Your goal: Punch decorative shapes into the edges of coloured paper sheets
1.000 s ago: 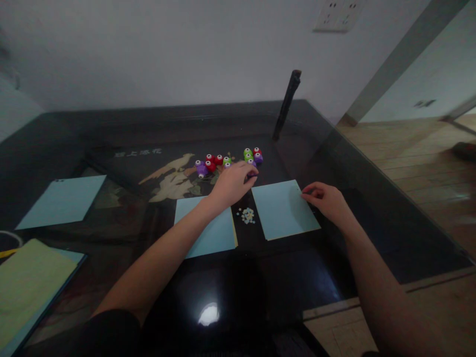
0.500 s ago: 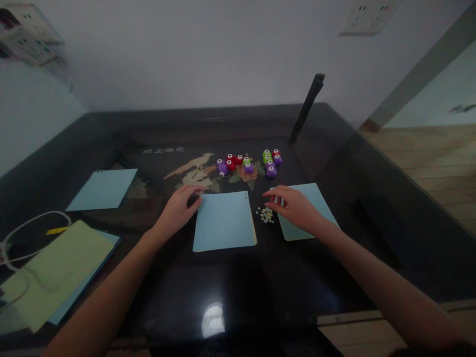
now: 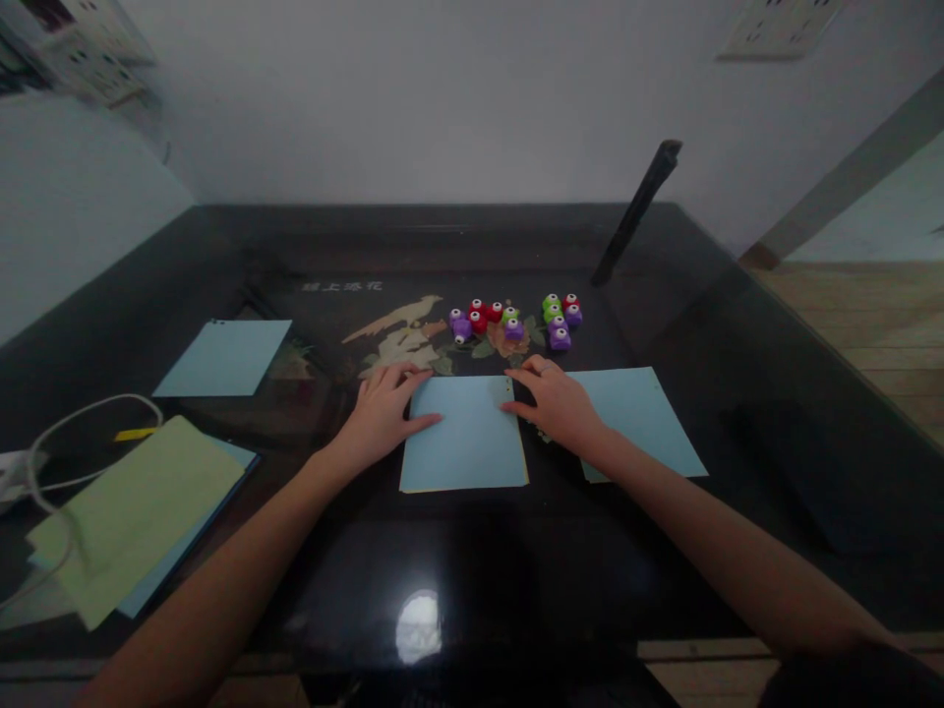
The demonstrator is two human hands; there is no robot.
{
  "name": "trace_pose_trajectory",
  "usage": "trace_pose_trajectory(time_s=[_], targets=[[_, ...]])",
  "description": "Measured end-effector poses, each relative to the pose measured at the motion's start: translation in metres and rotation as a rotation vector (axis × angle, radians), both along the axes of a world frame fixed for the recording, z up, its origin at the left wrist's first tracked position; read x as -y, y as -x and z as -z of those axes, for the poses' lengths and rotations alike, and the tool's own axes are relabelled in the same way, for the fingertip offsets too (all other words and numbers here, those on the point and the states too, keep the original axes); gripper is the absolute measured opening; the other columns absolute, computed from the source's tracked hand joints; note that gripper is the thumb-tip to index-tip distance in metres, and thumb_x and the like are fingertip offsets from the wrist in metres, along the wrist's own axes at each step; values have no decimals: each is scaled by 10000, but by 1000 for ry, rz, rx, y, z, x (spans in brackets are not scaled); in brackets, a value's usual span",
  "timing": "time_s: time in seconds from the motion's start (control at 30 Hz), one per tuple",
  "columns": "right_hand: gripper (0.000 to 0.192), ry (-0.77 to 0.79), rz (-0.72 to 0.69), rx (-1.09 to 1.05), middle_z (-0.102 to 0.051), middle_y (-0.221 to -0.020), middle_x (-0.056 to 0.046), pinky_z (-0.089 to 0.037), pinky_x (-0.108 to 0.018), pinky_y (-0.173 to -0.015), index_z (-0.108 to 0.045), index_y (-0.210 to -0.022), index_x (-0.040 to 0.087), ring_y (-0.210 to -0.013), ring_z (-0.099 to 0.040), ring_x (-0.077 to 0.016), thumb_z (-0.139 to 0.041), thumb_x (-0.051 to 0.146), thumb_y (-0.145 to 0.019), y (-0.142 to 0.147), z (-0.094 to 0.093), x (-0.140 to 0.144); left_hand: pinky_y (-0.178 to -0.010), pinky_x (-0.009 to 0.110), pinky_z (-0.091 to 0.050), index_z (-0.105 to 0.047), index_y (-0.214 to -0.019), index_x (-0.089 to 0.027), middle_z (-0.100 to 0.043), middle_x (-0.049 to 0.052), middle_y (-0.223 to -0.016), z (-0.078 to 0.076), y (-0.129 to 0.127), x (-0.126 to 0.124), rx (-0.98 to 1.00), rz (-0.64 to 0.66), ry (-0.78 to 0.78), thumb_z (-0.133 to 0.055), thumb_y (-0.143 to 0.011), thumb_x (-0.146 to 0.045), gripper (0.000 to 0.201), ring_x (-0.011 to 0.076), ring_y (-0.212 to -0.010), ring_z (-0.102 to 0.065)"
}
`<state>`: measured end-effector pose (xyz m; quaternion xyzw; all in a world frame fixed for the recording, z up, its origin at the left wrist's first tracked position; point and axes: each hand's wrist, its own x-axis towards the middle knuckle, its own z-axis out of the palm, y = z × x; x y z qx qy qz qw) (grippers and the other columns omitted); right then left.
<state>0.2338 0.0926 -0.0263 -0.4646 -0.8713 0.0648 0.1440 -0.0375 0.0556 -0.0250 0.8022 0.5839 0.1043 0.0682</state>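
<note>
A stack of light blue paper point(image 3: 464, 442) with yellowish sheets at its edges lies flat in front of me. My left hand point(image 3: 383, 408) is at its upper left side, thumb resting on the top sheet and fingers spread along the corner. At the upper right corner, by small dark holes, my right hand point(image 3: 557, 398) touches the edge with thumb and forefinger apart. Small pale star-shaped bits point(image 3: 544, 436) are mostly hidden under the right hand. A second blue paper stack point(image 3: 641, 423) lies to the right, partly beneath the right wrist.
Several red, green and purple eyeball toys point(image 3: 508, 320) sit behind the stack. Another blue sheet point(image 3: 225, 359) lies left. Nearer are yellow-green paper point(image 3: 147, 511) and a white cable point(image 3: 33, 472). A dark upright bar point(image 3: 638, 211) rises at the back right of the black table point(image 3: 354, 580).
My right hand has moved left from above the star bits to the middle stack's upper right corner. My left thumb now lies on the top sheet. The view has shifted slightly.
</note>
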Motion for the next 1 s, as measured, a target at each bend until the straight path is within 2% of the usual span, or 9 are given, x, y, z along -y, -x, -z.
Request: trace_pose_trajectory(time_s=[0.2,0.37,0.47,0.53,0.6,0.73,0.8,0.9,1.0], targets=[[346,65,30,-120,-586,-1069,-100,-461,-374,-797,-620,-1088,189,-978,-575,-266,-687,324,-776,2,-2,1,-900,444,-408,-495,-1221,-201,-530,116,-1226,-5,-3,0,51,-8,-36,-671,-771,-446,542,315,-1140,-469],[254,163,52,-252,-585,-972,-60,-428,-299,-668,-594,-987,195,-791,-556,-190,-681,220,-750,0,-3,-4,-913,438,-407,-505,-1124,-180,-606,108,-1128,-11,-8,3,74,-24,-44,-669,-779,-337,412,298,-1083,-536],[222,182,32,-331,-589,-893,-44,-407,-284,-657,-594,-925,186,-754,-529,-173,-684,183,-721,-1,-2,-8,-860,405,-440,-536,-1075,-198,-655,74,-1023,-12,-7,4,149,-63,-7,-614,-809,-292,293,266,-957,-604],[204,214,33,-388,-600,-841,-33,-401,-284,-654,-602,-886,180,-735,-520,-167,-693,182,-703,-1,-2,-10,-772,353,-472,-576,-1014,-211,-670,37,-913,-13,-4,3,258,-103,32,-600,-810,-311,228,228,-824,-627],[193,318,40,-474,-615,-797,-23,-401,-283,-637,-604,-860,175,-692,-520,-155,-698,200,-692,-2,-4,-12,-705,323,-489,-607,-952,-205,-667,16,-821,-14,-3,2,419,-149,77,-618,-787,-358,225,206,-738,-627],[282,707,30,-735,-638,-738,-9,-425,-284,-630,-568,-903,171,-650,-566,-141,-711,270,-681,-5,-14,-13,-703,327,-528,-609,-840,-180,-686,20,-784,-20,-3,-1,833,-236,213,-703,-689,-388,274,208,-744,-654],[282,838,19,-774,-626,-665,9,-411,-274,-590,-557,-876,174,-598,-557,-129,-719,293,-679,-7,-22,-11,-726,325,-536,-603,-809,-179,-698,22,-795,-24,-5,-1,980,-272,258,-741,-654,-358,275,203,-763,-663],[205,855,27,-735,-574,-556,30,-365,-260,-516,-556,-733,177,-504,-501,-105,-714,301,-691,-12,-37,-8,-730,305,-535,-606,-808,-179,-704,19,-807,-27,-9,3,1116,-285,296,-767,-650,-332,272,190,-767,-663],[192,839,39,-729,-575,-544,27,-366,-260,-496,-564,-674,183,-485,-501,-100,-710,304,-702,-18,-54,-5,-683,286,-531,-630,-880,-181,-702,20,-811,-29,-12,9,1187,-255,342,-736,-705,-373,280,185,-741,-656]])
